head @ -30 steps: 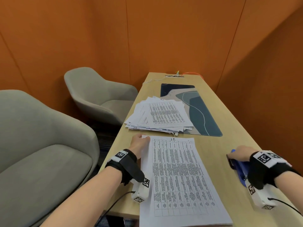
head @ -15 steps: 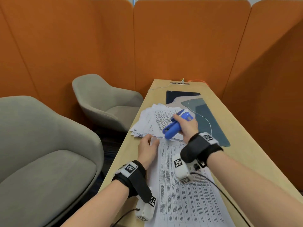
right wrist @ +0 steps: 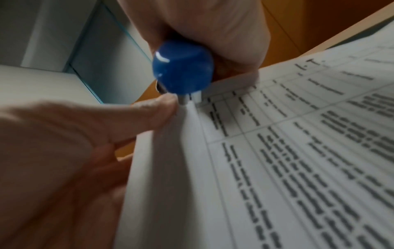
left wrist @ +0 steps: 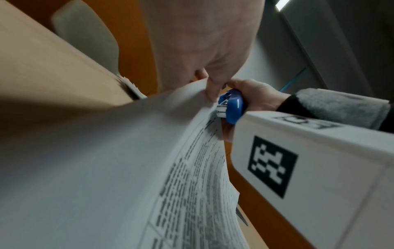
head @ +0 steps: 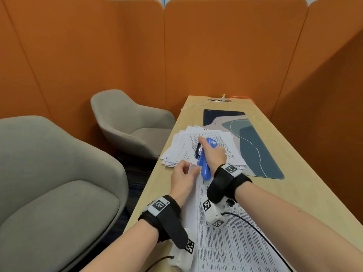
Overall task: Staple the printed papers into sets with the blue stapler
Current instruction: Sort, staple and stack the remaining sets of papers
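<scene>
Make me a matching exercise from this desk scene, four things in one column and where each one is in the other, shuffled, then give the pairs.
Things:
1. blue plastic stapler
2. printed sheet set
3. loose fanned paper pile
4. patterned desk mat

Places:
A. flat on the wooden desk, under the pile's edge
B. corner pinched by the left hand
C. gripped in the right hand
D. beyond both hands

Pairs: 1-C, 2-B, 3-D, 4-A

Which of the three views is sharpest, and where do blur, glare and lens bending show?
Head view: sharpest, though the orange panels bow at the edges. Left wrist view: the printed sheet smears with blur. Right wrist view: the stapler carries a small white glare spot, and the left hand is soft and dim.
</scene>
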